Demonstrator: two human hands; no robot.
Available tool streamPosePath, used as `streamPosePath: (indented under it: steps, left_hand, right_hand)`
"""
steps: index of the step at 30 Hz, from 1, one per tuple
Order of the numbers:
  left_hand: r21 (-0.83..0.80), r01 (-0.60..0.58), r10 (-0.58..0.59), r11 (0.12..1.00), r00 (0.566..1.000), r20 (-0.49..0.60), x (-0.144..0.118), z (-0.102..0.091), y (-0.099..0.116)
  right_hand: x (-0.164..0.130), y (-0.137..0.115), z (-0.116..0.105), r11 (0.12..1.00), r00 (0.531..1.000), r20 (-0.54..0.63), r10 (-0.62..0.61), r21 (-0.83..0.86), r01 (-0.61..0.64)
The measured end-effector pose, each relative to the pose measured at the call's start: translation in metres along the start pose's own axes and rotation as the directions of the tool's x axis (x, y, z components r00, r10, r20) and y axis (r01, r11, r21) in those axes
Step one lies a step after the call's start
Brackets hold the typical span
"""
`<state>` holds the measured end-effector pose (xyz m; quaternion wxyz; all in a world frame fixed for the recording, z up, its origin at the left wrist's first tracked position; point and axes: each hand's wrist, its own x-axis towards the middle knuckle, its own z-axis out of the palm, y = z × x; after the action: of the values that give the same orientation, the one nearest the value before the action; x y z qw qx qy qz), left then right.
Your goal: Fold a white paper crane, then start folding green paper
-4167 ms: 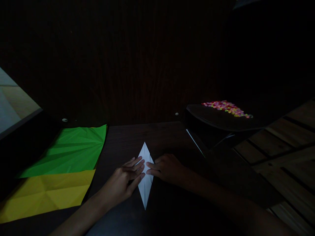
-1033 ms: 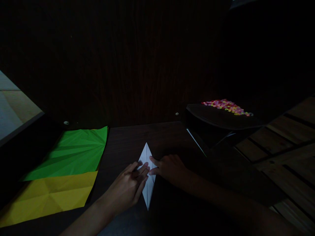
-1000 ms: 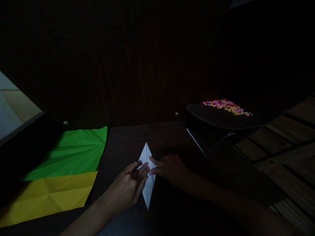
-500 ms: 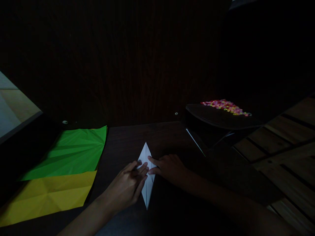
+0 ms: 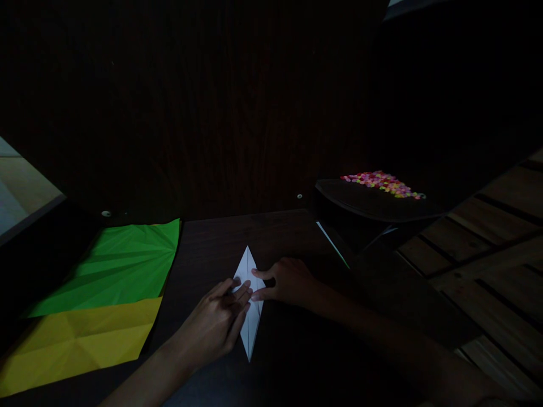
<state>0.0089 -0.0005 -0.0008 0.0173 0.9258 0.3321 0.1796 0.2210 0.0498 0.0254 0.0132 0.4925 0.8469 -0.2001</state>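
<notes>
A white sheet of paper folded into a narrow diamond [image 5: 253, 322] lies on the dark wooden surface, its points toward and away from me. Crease lines run along its length. My left hand [image 5: 220, 316] rests over its left side, fingers stretched out and pressing on the middle. From the right, my right hand [image 5: 288, 282] touches the paper's right half with thumb and a finger spread apart; its other fingers are in shadow. Part of the diamond's left edge is hidden under my left hand.
To the left lie a creased green paper [image 5: 127, 265] and a yellow paper [image 5: 89, 342]. A small rounded shelf [image 5: 360, 200] at right holds a heap of small colourful pieces [image 5: 386, 183]. A dark wooden panel [image 5: 203, 124] rises behind. Wooden slats [image 5: 504, 254] are at far right.
The view has shifted slightly, so everything sits a little further left. My right hand's fingers have lifted and spread a bit; my left hand stays on the paper.
</notes>
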Motion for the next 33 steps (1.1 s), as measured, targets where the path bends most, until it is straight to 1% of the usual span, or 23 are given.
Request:
streamPosePath:
  steps: [4,7,13,17,20,25,33]
  left_hand:
    - [0.010,0.003,-0.003,1.000,1.000,-0.004,0.001,-0.001,0.001]
    - [0.004,0.003,-0.003,1.000,1.000,-0.024,0.001,0.000,0.002]
    - [-0.002,0.008,-0.008,1.000,0.999,-0.031,0.001,0.001,0.001]
    - [0.006,0.003,-0.002,1.000,0.999,-0.036,0.001,0.001,0.001]
    - [0.004,0.000,0.000,1.000,0.999,-0.040,0.000,0.001,0.001]
    - [-0.004,-0.022,0.022,1.000,0.998,-0.053,0.000,0.003,0.000]
    - [-0.006,0.002,-0.002,1.000,0.998,-0.070,0.000,0.003,0.001]
  right_hand:
    - [0.002,0.002,0.000,0.999,0.999,-0.026,0.020,0.035,-0.019]
    - [0.002,0.004,0.001,0.999,0.999,-0.038,0.000,0.039,0.002]
    - [0.000,0.004,0.009,0.999,0.994,-0.102,-0.041,-0.037,0.038]
    - [-0.003,-0.002,0.012,0.988,0.995,-0.092,-0.047,-0.150,0.033]
    - [-0.005,-0.004,0.013,0.983,0.995,-0.090,-0.031,-0.182,0.014]
    - [-0.004,-0.003,0.013,0.984,0.998,-0.067,-0.018,-0.179,0.006]
    - [-0.004,-0.002,0.011,0.989,0.998,-0.048,-0.028,-0.150,0.020]
